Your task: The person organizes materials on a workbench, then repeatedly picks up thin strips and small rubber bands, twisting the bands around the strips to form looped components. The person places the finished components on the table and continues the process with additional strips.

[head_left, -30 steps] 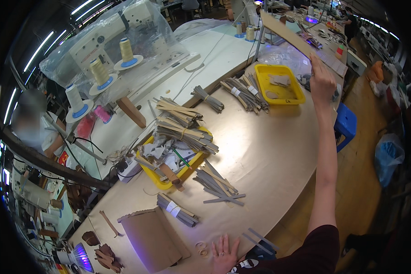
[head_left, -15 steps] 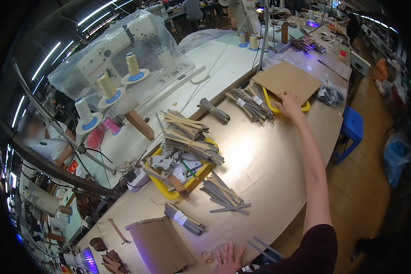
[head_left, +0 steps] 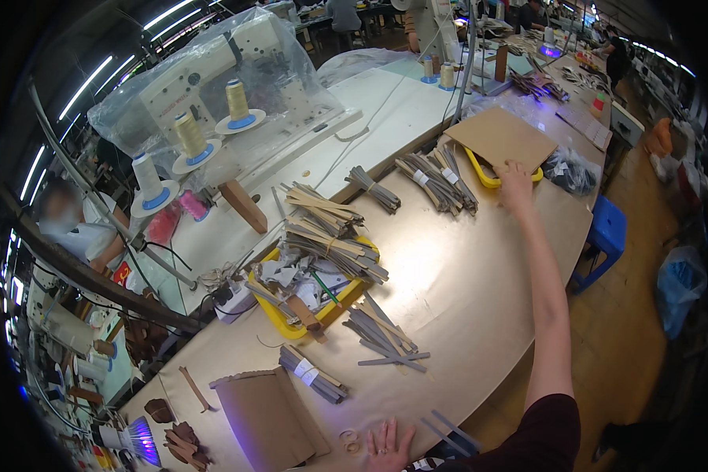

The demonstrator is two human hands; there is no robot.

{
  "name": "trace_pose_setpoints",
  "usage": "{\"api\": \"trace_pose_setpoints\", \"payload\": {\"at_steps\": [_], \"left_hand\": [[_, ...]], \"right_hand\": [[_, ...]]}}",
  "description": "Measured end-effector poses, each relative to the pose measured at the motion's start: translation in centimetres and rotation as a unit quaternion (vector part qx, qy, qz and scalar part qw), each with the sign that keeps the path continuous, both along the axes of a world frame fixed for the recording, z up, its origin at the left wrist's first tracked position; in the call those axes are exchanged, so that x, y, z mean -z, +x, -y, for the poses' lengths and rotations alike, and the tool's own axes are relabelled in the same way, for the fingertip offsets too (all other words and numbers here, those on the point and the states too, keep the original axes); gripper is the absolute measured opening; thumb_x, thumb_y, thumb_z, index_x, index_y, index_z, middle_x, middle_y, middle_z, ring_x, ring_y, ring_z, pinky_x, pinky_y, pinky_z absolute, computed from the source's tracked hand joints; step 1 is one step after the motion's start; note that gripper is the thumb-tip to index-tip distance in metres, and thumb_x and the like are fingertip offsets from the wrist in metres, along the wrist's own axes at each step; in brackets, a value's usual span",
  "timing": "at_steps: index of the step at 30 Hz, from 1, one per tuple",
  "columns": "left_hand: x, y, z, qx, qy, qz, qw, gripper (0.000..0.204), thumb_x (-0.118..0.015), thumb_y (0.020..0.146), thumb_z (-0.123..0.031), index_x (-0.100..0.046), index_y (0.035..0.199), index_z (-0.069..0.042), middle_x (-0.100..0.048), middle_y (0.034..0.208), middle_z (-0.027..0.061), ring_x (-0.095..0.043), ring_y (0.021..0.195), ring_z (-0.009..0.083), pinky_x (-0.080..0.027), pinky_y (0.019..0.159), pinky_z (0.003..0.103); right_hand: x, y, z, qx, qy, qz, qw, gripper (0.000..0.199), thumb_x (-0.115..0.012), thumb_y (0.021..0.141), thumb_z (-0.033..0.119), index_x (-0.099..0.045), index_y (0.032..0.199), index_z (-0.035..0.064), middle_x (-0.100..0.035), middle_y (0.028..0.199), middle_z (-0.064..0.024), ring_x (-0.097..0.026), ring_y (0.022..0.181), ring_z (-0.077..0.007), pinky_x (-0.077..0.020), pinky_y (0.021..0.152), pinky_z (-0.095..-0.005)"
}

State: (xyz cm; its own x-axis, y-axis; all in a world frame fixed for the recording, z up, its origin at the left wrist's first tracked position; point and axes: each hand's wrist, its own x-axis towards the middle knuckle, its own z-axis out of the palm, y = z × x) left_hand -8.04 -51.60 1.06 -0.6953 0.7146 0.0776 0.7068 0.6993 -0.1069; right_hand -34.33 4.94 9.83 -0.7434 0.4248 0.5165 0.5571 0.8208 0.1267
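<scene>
My right hand [head_left: 514,187] reaches far across the table to a brown cardboard sheet [head_left: 502,135] lying over a yellow tray [head_left: 484,171]. Its fingers are bent over the sheet's near edge; the thumb is hard to make out. The sheet hides most of that tray. Down at the near edge, my left hand [head_left: 389,447] lies flat with fingers spread. Beside it are a few thin beige rings [head_left: 350,440] and some loose grey strips [head_left: 451,433]. Tied bundles of grey strips [head_left: 436,181] rest left of the covered tray.
A second yellow tray [head_left: 293,330] holds scraps, a green pen [head_left: 325,288] and strip bundles [head_left: 334,244]. Loose strips [head_left: 387,338], a banded bundle [head_left: 313,374] and folded brown card [head_left: 267,417] lie nearer. Behind stand thread cones [head_left: 236,101] and a plastic-covered sewing machine [head_left: 212,75]; a blue stool [head_left: 604,232] is right.
My right hand has slid slightly right along the near edge of the cardboard sheet. My left hand stays flat on the table. The whole view has shifted a little.
</scene>
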Motion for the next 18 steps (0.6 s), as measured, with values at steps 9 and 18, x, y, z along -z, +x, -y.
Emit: {"api": "trace_pose_setpoints", "payload": {"at_steps": [9, 18], "left_hand": [[1.0, 0.4, -0.1, 0.006, 0.031, -0.036, 0.999, 0.037, -0.06, 0.092, -0.037, -0.061, 0.129, -0.033, -0.052, 0.142, 0.0117, -0.051, 0.13, 0.0261, -0.031, 0.113, 0.054], [1.1, -0.1, 0.2, 0.03, -0.014, -0.048, 0.998, 0.038, -0.058, 0.092, -0.033, -0.061, 0.13, -0.034, -0.052, 0.142, 0.0119, -0.049, 0.131, 0.0258, -0.027, 0.115, 0.054]], "right_hand": [[-1.0, -7.8, 4.6, 0.056, -0.343, 0.047, 0.937, 0.05, -0.076, 0.082, 0.042, -0.069, 0.112, 0.0032, -0.067, 0.12, -0.0202, -0.064, 0.111, -0.0362, -0.0509, 0.093, -0.0453], [-1.8, -9.0, 3.5, 0.075, -0.397, 0.008, 0.915, 0.048, -0.082, 0.075, 0.033, -0.068, 0.111, 0.003, -0.069, 0.112, -0.0184, -0.066, 0.104, -0.0336, -0.0522, 0.089, -0.0438]]}}
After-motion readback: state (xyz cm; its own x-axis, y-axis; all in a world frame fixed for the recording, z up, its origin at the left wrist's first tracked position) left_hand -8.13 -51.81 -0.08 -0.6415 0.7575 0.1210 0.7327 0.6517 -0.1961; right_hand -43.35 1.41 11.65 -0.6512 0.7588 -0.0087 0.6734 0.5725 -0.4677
